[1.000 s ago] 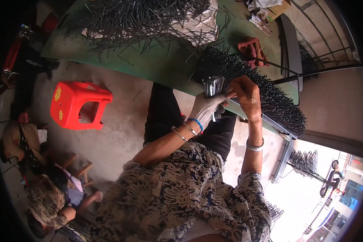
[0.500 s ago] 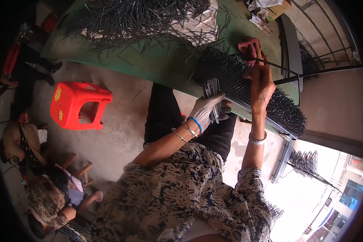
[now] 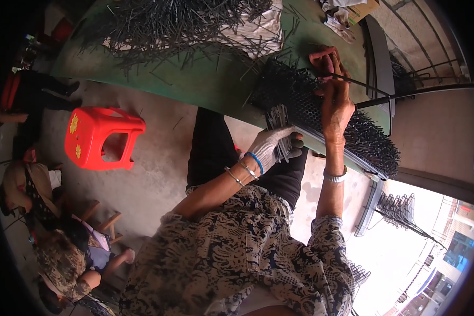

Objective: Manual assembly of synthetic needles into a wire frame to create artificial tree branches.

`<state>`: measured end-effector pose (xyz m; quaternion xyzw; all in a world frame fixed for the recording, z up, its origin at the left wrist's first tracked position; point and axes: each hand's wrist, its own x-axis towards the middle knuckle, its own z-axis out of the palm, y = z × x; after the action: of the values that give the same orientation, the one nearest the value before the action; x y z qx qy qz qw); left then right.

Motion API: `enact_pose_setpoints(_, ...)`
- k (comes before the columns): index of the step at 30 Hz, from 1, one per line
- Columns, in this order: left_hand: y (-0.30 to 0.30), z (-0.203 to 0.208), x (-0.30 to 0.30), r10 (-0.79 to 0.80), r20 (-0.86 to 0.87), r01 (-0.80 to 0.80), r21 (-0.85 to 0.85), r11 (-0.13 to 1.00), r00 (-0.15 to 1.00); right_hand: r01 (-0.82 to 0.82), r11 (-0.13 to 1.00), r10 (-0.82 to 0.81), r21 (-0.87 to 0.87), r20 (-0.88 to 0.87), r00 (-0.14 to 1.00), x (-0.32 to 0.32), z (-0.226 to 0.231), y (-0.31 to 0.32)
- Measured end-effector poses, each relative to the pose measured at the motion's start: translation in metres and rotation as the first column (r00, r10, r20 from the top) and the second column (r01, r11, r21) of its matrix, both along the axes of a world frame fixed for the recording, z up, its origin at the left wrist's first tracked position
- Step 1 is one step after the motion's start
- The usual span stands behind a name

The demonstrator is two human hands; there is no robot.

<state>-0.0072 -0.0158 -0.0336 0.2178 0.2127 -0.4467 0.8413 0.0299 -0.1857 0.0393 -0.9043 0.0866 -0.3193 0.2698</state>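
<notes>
I had the gloved left hand [image 3: 271,143] clamped on a bundle of thin grey strips [image 3: 277,117], held just off the near edge of the green worktop [image 3: 205,79], above the dark trousers [image 3: 213,145]. The bundle's long axis ran away from the body, its far end leaning slightly left. Just to its right lay the holed rack [image 3: 306,109], bristling with dark rods [image 3: 373,141], its length slanting along the worktop's near edge toward the right. My right hand [image 3: 337,111] was over the rack's middle, right of the bundle and farther out, near the red cloth [image 3: 324,59]. Its fingers were curled; I couldn't tell whether they met or pinched anything. The left hand was nearer the rack's left end.
</notes>
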Motion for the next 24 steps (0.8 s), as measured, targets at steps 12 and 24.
enact_pose_setpoints(12, 0.001, 0.005, 0.002, -0.070, 0.028, 0.069, 0.037, 0.997, 0.997, -0.112, 0.993, 0.113, 0.028, -0.050, 0.992, 0.006, 0.009, -0.003)
enact_pose_setpoints(24, 0.003, 0.015, 0.001, -0.066, 0.041, 0.057, 0.191, 0.980, 0.997, -0.264, 0.935, 0.241, -0.237, -0.124, 0.963, 0.009, -0.017, -0.006)
